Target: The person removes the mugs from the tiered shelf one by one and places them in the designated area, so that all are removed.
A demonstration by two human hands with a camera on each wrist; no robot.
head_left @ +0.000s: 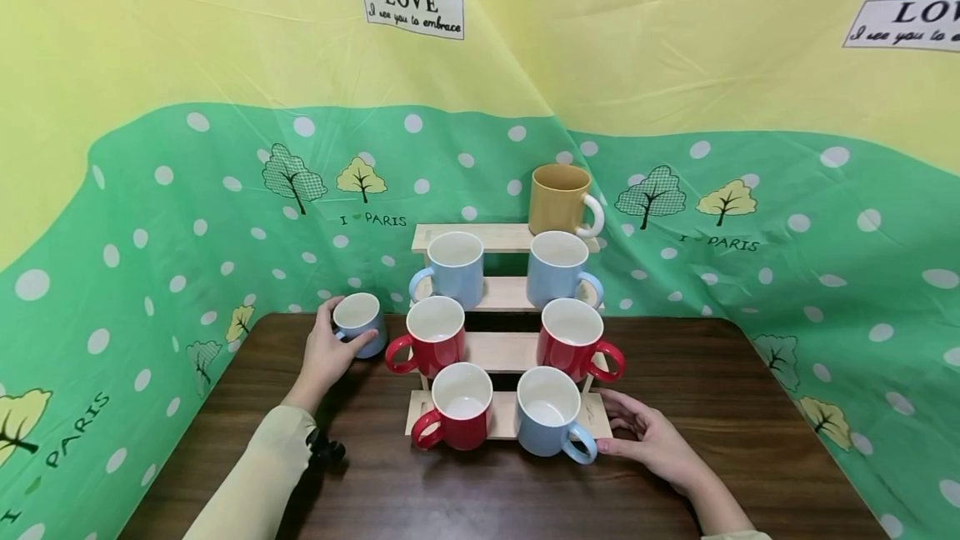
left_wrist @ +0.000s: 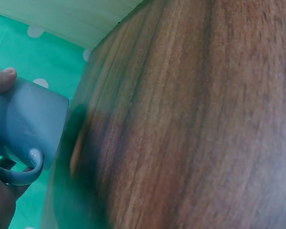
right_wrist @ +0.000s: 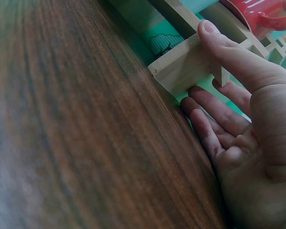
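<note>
My left hand (head_left: pixel 333 357) pinches a blue-grey mug (head_left: pixel 362 319) between thumb and fingers, its handle beside my palm. This mug is upright at the back left of the dark wooden table (head_left: pixel 390 482), left of the stepped wooden rack (head_left: pixel 501 352); I cannot tell whether its base touches the tabletop. Its white inside faces up.

My right hand (head_left: pixel 652 444) grips the right end of the rack's bottom step, thumb at the front corner, fingers bent at the back.

The rack bears seven upright mugs. On top, at the right, stands a tan mug (head_left: pixel 557 205), tan within. Below come a left blue mug (head_left: pixel 457 275) and a right blue mug (head_left: pixel 555 275), then an upper left red mug (head_left: pixel 438 350) and an upper right red mug (head_left: pixel 562 353). A bottom red mug (head_left: pixel 463 425) and a bottom blue mug (head_left: pixel 543 432) share the lowest step. These six show white insides, handles turned outward.
</note>
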